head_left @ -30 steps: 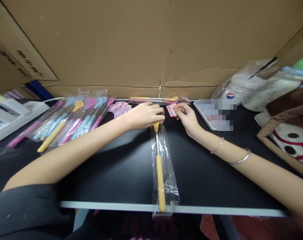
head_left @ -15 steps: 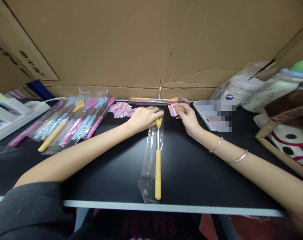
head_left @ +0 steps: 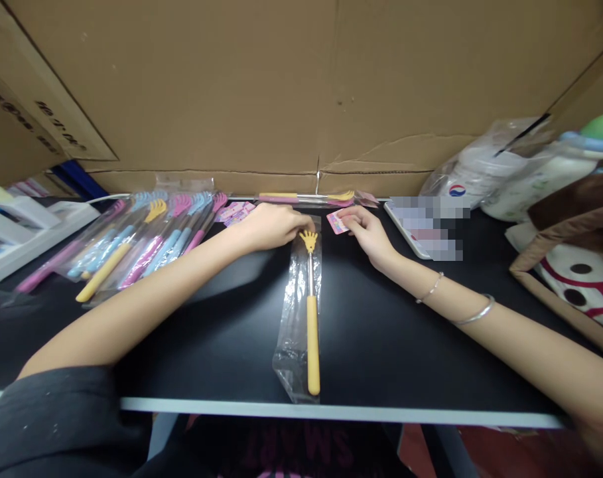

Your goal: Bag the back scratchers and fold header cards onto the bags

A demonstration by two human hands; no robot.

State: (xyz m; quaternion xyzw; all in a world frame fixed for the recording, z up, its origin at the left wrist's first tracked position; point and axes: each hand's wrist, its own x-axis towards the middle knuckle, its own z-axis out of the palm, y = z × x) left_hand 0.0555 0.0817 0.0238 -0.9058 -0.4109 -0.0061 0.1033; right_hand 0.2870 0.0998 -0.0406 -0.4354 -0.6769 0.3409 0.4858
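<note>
A yellow back scratcher [head_left: 313, 345] with a hand-shaped head and a metal shaft lies lengthwise in front of me, inside a clear plastic bag [head_left: 292, 332]. At the bag's far end, my left hand [head_left: 274, 226] is closed, its curled fingertips pinching the bag edge just above the scratcher's head. My right hand [head_left: 365, 232] holds a small pink printed card [head_left: 337, 223] between thumb and fingers, to the right of the bag's far end. More such cards [head_left: 235, 212] lie in a loose pile behind my left hand, which partly hides them.
Several bagged back scratchers [head_left: 154, 242] in pink, blue and yellow lie at left, beside a white power strip [head_left: 42, 232]. Another bagged pair [head_left: 306, 198] lies along the cardboard wall [head_left: 261, 93]. A phone [head_left: 405, 229], bagged cup [head_left: 480, 172], bottle [head_left: 530, 179] and cloth bag [head_left: 554, 232] stand right.
My left hand has lifted slightly and shifted left, its fingers now curled at the bag's end. The bagged scratcher has moved slightly left. The card in my right hand has moved a little left.
</note>
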